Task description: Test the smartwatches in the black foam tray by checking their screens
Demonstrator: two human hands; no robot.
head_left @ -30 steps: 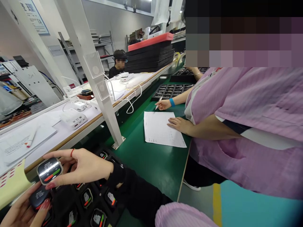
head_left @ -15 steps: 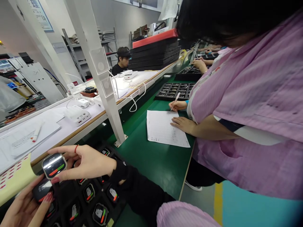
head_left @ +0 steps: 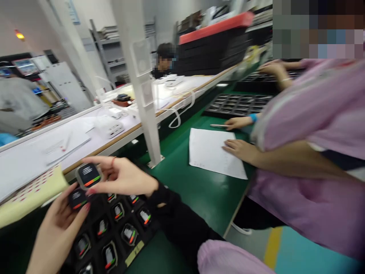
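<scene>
My left hand (head_left: 58,224) grips a dark square smartwatch body (head_left: 77,198) between thumb and fingers. Pinched in my right hand (head_left: 128,177), a second watch body with a silver frame (head_left: 89,175) is held just above it, the two close together. Both screens are lit, with white text and a red-orange and green band. Neither watch has a strap that I can see. Below my hands lies a black tray (head_left: 122,258) whose pockets hold several similar watches (head_left: 129,234), screens up and lit. My left hand and forearm cover part of the tray.
On my right a co-worker in pink rests a hand (head_left: 239,150) on a white sheet (head_left: 213,152) and holds a pen (head_left: 219,125). Farther along the green bench are more black trays (head_left: 209,111). A white post (head_left: 148,125) rises beside a shelf with papers (head_left: 76,146) and chargers.
The view has swung, so the scene sits farther right. Both watches now face me more squarely, their text showing. The co-worker's pen has gone from upright on the sheet to lying nearly flat.
</scene>
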